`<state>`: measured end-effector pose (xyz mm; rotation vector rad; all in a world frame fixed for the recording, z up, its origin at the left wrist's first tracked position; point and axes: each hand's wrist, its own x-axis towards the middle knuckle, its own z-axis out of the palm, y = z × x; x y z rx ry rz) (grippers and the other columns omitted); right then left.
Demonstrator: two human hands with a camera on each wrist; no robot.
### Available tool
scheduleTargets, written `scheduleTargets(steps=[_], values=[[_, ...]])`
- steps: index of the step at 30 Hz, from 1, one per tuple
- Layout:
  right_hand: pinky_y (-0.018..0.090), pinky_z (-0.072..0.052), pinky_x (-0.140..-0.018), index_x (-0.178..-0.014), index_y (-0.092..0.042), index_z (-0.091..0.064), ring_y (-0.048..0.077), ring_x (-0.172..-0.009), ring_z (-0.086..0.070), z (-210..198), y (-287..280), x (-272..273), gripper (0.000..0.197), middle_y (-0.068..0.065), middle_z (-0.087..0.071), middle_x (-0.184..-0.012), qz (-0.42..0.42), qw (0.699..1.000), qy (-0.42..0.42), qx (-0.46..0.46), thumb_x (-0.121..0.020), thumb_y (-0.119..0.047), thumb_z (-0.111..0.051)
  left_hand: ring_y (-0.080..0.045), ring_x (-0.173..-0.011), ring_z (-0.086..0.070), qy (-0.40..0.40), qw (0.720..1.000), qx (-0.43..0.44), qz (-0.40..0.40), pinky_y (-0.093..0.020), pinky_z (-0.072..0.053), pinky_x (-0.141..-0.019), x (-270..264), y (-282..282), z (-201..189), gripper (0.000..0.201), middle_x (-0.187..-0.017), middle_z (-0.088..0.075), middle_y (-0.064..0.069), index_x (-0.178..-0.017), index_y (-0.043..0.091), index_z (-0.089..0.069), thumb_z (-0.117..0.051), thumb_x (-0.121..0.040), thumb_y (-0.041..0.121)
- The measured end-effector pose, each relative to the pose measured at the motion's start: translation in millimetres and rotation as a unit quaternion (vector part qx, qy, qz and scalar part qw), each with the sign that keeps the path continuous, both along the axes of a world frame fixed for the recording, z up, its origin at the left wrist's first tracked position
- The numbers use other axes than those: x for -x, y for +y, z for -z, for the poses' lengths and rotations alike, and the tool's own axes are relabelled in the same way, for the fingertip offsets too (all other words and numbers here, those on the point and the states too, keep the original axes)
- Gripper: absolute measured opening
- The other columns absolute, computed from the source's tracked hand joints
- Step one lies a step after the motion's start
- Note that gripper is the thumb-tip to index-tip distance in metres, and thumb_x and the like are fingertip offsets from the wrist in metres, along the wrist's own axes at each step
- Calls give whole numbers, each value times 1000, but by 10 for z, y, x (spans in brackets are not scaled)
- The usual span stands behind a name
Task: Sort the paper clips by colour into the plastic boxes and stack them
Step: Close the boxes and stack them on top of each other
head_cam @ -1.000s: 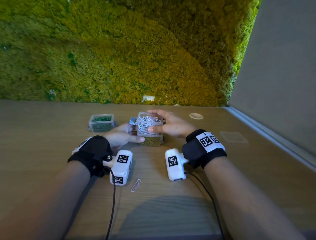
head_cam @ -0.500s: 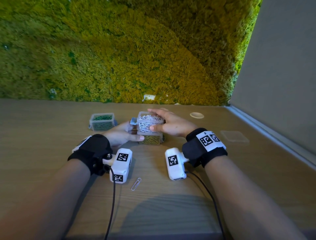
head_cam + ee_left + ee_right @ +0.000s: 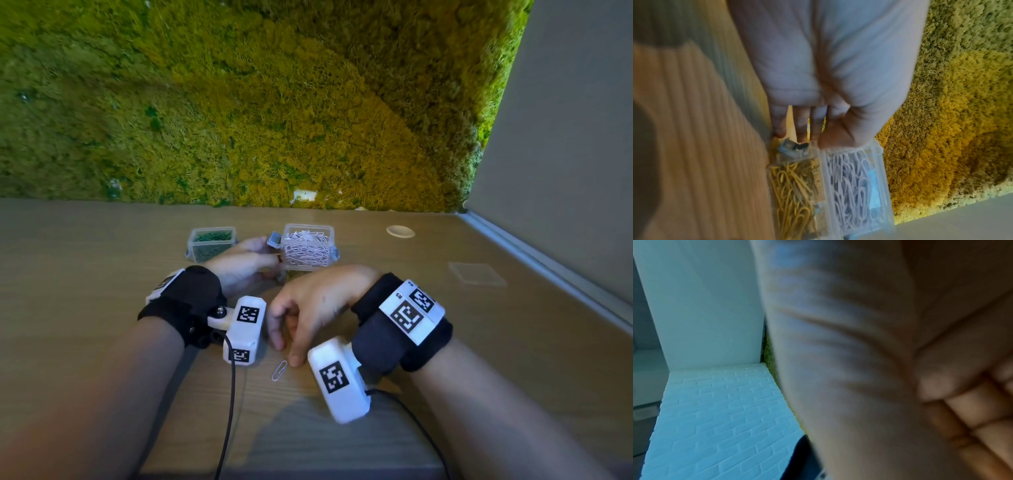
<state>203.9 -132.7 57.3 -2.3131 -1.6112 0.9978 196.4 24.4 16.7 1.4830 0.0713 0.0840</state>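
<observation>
A clear box of white clips [image 3: 307,250] stands stacked on a box of yellow clips [image 3: 286,276], which my right hand mostly hides. My left hand [image 3: 269,255] holds this stack from its left side. In the left wrist view its thumb lies on the white box [image 3: 855,186] and its fingers reach the blue latch above the yellow box [image 3: 793,194]. A box of green clips [image 3: 211,243] stands apart to the left. My right hand [image 3: 286,351] hangs empty over the table, fingers bent down. Its fingertip [image 3: 295,359] is right beside a loose white paper clip [image 3: 279,370].
A clear flat lid [image 3: 476,274] lies on the wooden table at the right. A small round disc [image 3: 400,231] sits near the moss wall [image 3: 274,102]. A grey wall with a ledge [image 3: 548,260] bounds the right side. Camera cables run off both wrists.
My right hand has left the top of the white box and drawn back towards me, down to the loose clip. The left hand stays on the stack.
</observation>
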Motion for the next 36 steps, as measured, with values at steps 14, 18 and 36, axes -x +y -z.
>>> scheduleTargets(steps=[14, 18, 36], values=[[27, -44, -68, -97, -8, -70, 5, -63, -55, -75, 15, 190, 21, -2, -64, -70, -57, 995, 76, -17, -77, -6, -76, -16, -80, -69, 14, 998, 29, 52, -26, -57, -68, 52, 217, 0, 36, -92, -71, -3, -95, 14, -64, -57, -76, -16], [31, -39, -62, -104, -6, -66, 15, -63, -50, -26, 64, 265, 29, 5, -59, -70, -117, 989, 91, 1, -77, 0, -74, -19, -94, -68, 45, 992, 25, 117, -31, -52, -90, 104, 369, 1, 68, -107, -69, -7, -102, 12, -66, -94, -40, 9], [20, -41, -68, -89, -6, -69, 8, -70, -53, -241, -148, -238, 8, 4, -64, -78, 152, 928, -22, -339, -86, -13, -67, -16, -95, -67, 71, 993, -61, 69, -20, -54, -82, 33, 281, 36, 61, -109, -68, -10, -117, 6, -56, -83, -62, 5]])
